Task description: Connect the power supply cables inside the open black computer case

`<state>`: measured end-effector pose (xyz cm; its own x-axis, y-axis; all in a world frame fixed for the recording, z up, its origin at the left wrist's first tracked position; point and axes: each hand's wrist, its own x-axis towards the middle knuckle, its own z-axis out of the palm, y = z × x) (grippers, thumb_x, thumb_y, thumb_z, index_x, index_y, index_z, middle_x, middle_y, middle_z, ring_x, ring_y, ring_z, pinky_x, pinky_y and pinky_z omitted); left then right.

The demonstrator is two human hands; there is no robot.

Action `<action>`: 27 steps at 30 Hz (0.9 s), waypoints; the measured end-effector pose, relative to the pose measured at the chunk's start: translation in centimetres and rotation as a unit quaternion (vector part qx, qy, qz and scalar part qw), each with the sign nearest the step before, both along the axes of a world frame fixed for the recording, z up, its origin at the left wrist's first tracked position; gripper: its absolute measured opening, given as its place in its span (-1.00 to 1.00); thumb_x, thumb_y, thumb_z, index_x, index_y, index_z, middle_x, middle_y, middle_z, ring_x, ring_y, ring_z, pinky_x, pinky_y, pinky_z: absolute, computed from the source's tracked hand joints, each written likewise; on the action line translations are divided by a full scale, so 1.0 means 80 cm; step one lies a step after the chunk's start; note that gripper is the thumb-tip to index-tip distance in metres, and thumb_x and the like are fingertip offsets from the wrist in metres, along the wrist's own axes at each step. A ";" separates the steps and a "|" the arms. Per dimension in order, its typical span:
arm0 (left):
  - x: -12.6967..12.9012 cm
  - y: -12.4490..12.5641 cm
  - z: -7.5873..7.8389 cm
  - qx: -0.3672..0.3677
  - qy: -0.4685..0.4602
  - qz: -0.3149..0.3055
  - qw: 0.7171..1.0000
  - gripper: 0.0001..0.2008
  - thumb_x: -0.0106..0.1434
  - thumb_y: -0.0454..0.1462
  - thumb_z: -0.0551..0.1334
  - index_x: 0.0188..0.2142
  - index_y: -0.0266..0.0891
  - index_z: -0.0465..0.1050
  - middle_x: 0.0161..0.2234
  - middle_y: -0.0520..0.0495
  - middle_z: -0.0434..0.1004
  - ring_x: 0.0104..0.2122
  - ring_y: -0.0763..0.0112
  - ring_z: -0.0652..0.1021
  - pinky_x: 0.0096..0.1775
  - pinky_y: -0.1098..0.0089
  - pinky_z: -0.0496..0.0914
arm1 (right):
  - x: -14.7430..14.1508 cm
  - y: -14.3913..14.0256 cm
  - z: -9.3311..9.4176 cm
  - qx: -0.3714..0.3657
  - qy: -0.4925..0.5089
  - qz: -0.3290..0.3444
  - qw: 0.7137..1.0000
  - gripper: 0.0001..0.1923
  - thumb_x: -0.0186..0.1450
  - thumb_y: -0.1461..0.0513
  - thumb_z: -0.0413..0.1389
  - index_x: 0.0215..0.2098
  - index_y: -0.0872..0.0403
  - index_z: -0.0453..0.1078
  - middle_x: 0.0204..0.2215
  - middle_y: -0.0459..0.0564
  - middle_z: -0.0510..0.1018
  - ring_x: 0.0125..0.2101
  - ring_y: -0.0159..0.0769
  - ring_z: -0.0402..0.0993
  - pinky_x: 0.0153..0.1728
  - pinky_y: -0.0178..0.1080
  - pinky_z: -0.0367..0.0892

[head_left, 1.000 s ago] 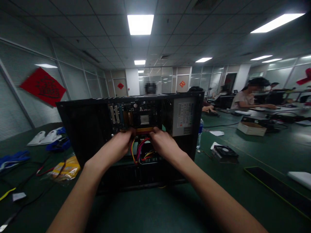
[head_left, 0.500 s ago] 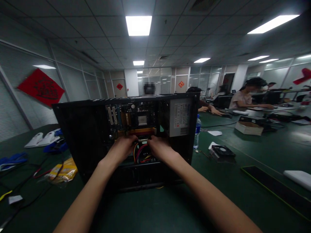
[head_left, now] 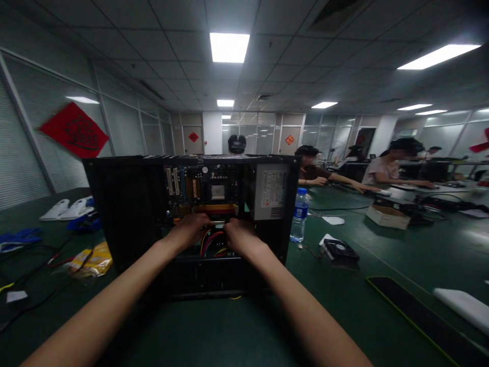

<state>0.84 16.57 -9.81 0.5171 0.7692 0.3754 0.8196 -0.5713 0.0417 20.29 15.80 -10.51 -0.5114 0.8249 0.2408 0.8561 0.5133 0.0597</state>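
An open black computer case (head_left: 183,294) stands on edge on the green table, its inside facing me. Inside it are the motherboard (head_left: 202,176), memory slots (head_left: 216,209) coloured red and yellow, and a grey power supply (head_left: 271,193). Just below the slots, my left hand (head_left: 189,228) and my right hand (head_left: 240,234) face each other, fingers closed at the two ends of a thin strip (head_left: 218,222), by its look a RAM stick. My fingers hide most of it. Coloured power cables (head_left: 210,243) hang between and under my hands.
A water bottle (head_left: 300,214) stands right of the case, near a cooling fan (head_left: 339,250), a long black mat (head_left: 412,316) and a cardboard box (head_left: 387,216). Left lie a yellow bag (head_left: 91,260) and blue-white gloves (head_left: 69,209). Other people sit at the tables beyond.
The view has tilted up and shifted a little. My hands stay together at the memory slots with the strip between them. A person at the right has stretched an arm further along the table.
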 end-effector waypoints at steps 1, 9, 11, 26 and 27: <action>0.001 0.003 0.000 -0.002 0.001 0.007 1.000 -0.77 0.20 -0.39 0.21 -0.19 -0.20 0.59 -0.22 -0.11 0.62 -0.21 0.32 0.59 -0.17 0.42 0.39 | 0.000 0.001 0.000 -0.003 0.003 0.000 1.000 -0.73 0.25 0.31 0.09 -0.12 0.16 0.53 -0.16 0.21 0.58 -0.19 -0.07 0.57 -0.26 -0.22 0.42; -0.005 0.014 -0.003 0.014 -0.015 0.012 1.000 -0.87 0.21 -0.37 0.22 -0.28 -0.23 0.55 -0.27 -0.10 0.61 -0.27 0.36 0.58 -0.22 0.42 0.39 | 0.003 -0.004 0.007 -0.011 0.013 0.002 1.000 -0.73 0.24 0.33 0.10 -0.12 0.20 0.53 -0.16 0.26 0.59 -0.19 -0.06 0.58 -0.26 -0.23 0.43; -0.006 0.015 -0.005 0.018 -0.016 0.016 1.000 -0.89 0.20 -0.35 0.24 -0.28 -0.23 0.54 -0.28 -0.10 0.61 -0.28 0.35 0.57 -0.23 0.41 0.38 | 0.004 -0.007 0.009 -0.018 0.014 0.002 1.000 -0.71 0.24 0.34 0.10 -0.10 0.21 0.53 -0.15 0.28 0.59 -0.18 -0.06 0.57 -0.24 -0.22 0.43; 0.000 0.013 -0.007 0.015 0.005 0.066 0.998 -0.86 0.23 -0.33 0.23 -0.25 -0.25 0.56 -0.26 -0.13 0.63 -0.23 0.28 0.60 -0.20 0.40 0.39 | 0.004 -0.003 0.002 -0.016 0.046 0.006 0.999 -0.73 0.25 0.35 0.09 -0.11 0.23 0.52 -0.14 0.30 0.57 -0.17 -0.04 0.57 -0.24 -0.22 0.43; 0.000 0.014 -0.007 0.015 0.005 0.072 0.997 -0.86 0.23 -0.31 0.23 -0.25 -0.25 0.56 -0.26 -0.12 0.63 -0.23 0.28 0.60 -0.22 0.40 0.38 | 0.003 -0.003 0.001 -0.017 0.046 0.007 0.999 -0.73 0.24 0.36 0.09 -0.12 0.23 0.53 -0.15 0.29 0.58 -0.18 -0.04 0.57 -0.25 -0.23 0.43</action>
<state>0.88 17.70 -10.38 0.4069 0.8238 0.3948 0.8932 -0.4494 0.0170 20.55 15.58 -10.43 -0.4996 0.8264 0.2597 0.8500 0.5255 -0.0369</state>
